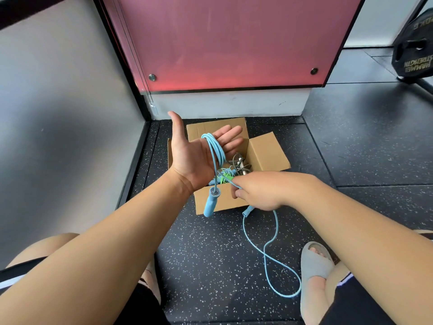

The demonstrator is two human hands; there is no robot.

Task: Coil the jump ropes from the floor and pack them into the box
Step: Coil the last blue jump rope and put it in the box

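Blue jump rope [214,148] coiled over flat left grip [192,158] | right grip [257,193] pinches it (above box [267,153])

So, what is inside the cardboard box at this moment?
Inside the cardboard box lie a tangled grey rope and a green-handled rope. The left hand, the blue jump rope looped over it and the right hand cover the rest.

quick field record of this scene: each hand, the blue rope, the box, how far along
left hand: open, palm up, loops draped over fingers
right hand: pinches the rope strand
blue jump rope: partly coiled; one handle dangles below left wrist; rest trails on floor
cardboard box: flaps open, holds green rope and grey ropes
progress: coiling unfinished, rope not yet boxed
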